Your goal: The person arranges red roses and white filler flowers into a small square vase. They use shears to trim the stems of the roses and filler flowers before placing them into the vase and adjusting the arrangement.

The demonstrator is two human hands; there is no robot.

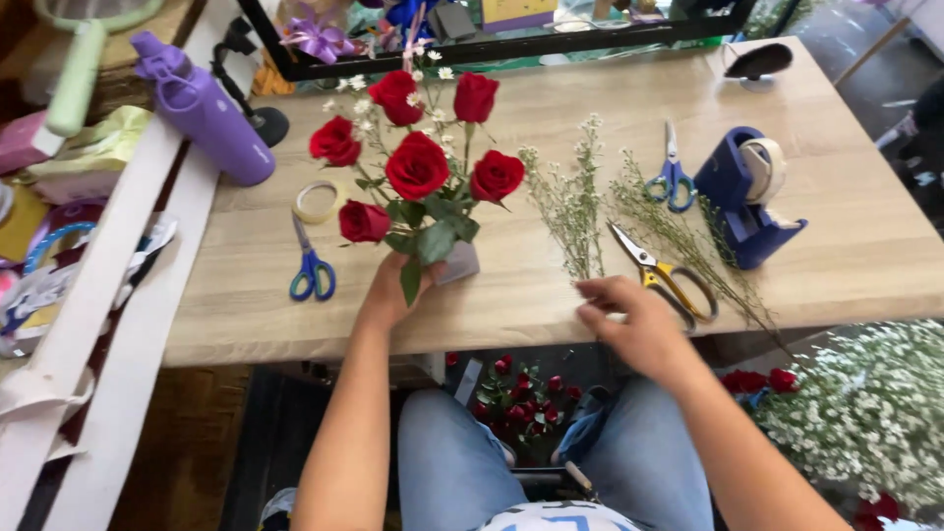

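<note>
Left grip [391,290] closed around the stems of a red rose bouquet [418,162], held upright over the bench's [246,285] near edge; right grip [629,320] loosely curled, fingertips at the stem ends of white filler sprigs [575,202], beside yellow-handled shears [664,275].

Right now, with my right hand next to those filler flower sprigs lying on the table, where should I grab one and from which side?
Probably at the bare lower stem, coming from the near table edge where your right hand already is. The baby's breath sprigs lie with their cut ends toward you and their fine flowering tips pointing away, so a pinch on the stem end spares the blossoms. The yellow-handled shears lie just right of them.
</note>
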